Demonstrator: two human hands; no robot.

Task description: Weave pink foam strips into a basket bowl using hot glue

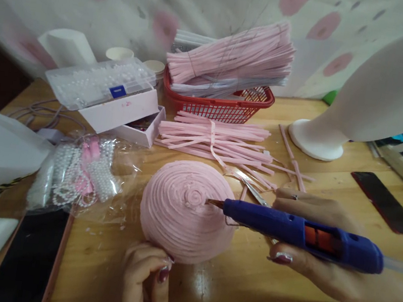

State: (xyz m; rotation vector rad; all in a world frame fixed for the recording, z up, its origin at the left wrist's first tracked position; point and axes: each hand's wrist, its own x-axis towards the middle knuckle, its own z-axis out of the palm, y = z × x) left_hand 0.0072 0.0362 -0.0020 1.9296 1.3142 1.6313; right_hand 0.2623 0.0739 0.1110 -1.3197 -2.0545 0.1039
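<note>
A pink coiled dome (pixel 167 206), its strip wound in rings, sits on the wooden table in front of me. My right hand (pixel 315 247) is closed around a blue hot glue gun (pixel 266 220) with a clear glue stick at its back end. The nozzle points left, at the centre of the coil; whether it touches cannot be told. My left hand (pixel 148 278) is by the dome's near rim, thumb and forefinger pinched together. What lies between those fingertips is too small to make out. Scissors (pixel 255 192) lie behind the glue gun, partly hidden.
Tied pink pipe cleaners (pixel 218 138) lie behind the dome, with a red basket (pixel 215 105) of more bundles beyond. Bagged pearl strings (pixel 82 169), a clear bead box (pixel 102 79) and a dark tablet-like device (pixel 30 252) are left. A white stand (pixel 317 140) and phone (pixel 385 202) are right.
</note>
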